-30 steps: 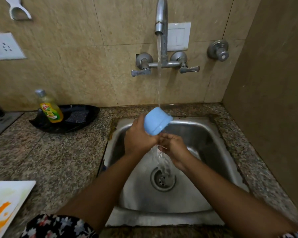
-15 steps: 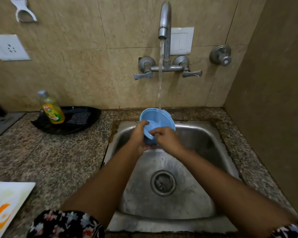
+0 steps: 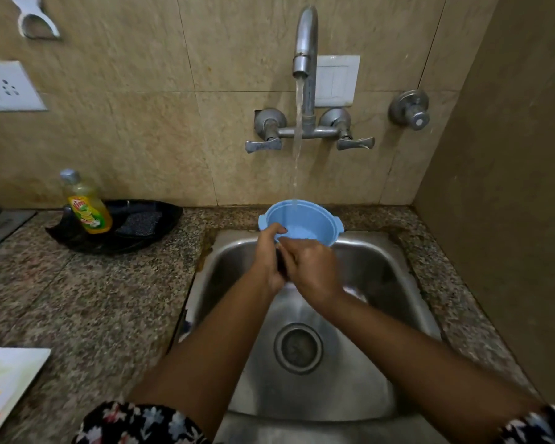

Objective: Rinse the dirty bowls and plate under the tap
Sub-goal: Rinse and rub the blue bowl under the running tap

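Upright now, pale blue bowl (image 3: 305, 224) with small rim tabs, under running water.

Bare forearms; short dark sleeves (image 3: 135, 423) printed with pink, white and blue flowers, near both elbows.

I log the granite bench (image 3: 103, 293): black tray (image 3: 148, 238) at back left, stained white plate (image 3: 7, 379) near left, steel sink (image 3: 382, 257) inset.
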